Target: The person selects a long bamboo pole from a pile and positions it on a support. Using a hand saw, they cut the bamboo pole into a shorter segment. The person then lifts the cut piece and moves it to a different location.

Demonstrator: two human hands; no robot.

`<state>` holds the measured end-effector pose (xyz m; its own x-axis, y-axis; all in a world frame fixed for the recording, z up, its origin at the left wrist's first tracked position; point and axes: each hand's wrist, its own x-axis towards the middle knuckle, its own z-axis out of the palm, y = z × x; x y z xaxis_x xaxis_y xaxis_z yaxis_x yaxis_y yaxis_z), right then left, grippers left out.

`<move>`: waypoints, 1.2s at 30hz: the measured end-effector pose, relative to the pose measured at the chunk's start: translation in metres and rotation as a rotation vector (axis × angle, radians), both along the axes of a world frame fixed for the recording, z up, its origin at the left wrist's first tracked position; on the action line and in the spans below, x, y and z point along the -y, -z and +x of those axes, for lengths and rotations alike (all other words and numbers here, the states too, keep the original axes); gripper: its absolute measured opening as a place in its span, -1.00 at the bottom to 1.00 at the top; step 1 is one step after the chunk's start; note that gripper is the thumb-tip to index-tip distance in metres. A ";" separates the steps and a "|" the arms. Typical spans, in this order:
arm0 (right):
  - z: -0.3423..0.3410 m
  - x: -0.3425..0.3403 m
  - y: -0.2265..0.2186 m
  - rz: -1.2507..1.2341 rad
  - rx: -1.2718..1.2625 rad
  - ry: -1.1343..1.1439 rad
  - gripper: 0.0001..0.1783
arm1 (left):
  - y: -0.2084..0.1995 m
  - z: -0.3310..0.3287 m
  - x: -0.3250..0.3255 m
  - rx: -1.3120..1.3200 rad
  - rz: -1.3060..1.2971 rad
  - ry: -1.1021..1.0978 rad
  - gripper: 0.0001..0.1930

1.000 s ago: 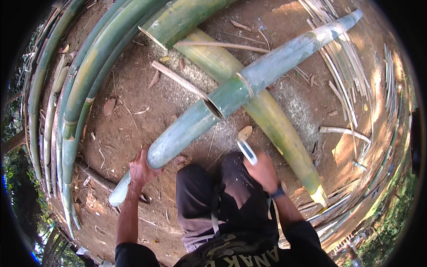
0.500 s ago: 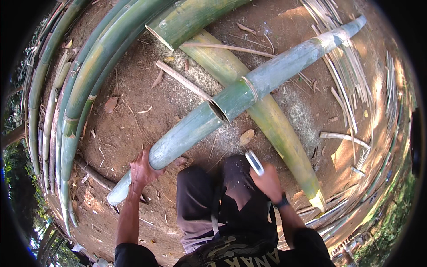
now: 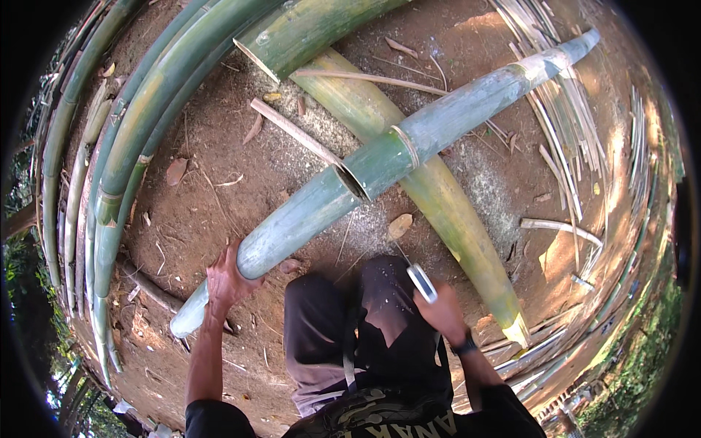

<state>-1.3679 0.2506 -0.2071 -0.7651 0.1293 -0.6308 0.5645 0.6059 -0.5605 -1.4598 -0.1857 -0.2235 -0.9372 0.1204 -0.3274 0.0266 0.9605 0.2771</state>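
Note:
A long blue-green bamboo pole (image 3: 299,213) runs from lower left to upper right. A wide open cut (image 3: 352,181) crosses it near the middle, and the two parts meet at an angle there. My left hand (image 3: 232,279) is wrapped round the pole near its lower-left end. In my right hand (image 3: 442,308), beside my right knee, is the pale handle of a hand saw (image 3: 422,283); its blade shows only as a thin edge-on line. Under the pole's far part lies a thick yellow-green bamboo pole (image 3: 453,219), crossing it.
Several long green bamboo poles (image 3: 120,171) lie along the left. A thick cut bamboo piece (image 3: 307,33) rests at the top. Thin split strips (image 3: 558,109) are bundled at the right. A narrow stick (image 3: 296,131) reaches the cut. Pale sawdust (image 3: 369,226) and dry leaves cover the brown soil.
The whole view has shifted slightly left. My right hand and the saw have drawn back a little toward me. My left hand keeps its grip on the pole.

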 end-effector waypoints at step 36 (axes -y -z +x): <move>-0.104 0.046 0.043 -0.065 -0.015 -0.039 -0.73 | -0.005 -0.010 -0.009 0.033 0.017 -0.005 -0.09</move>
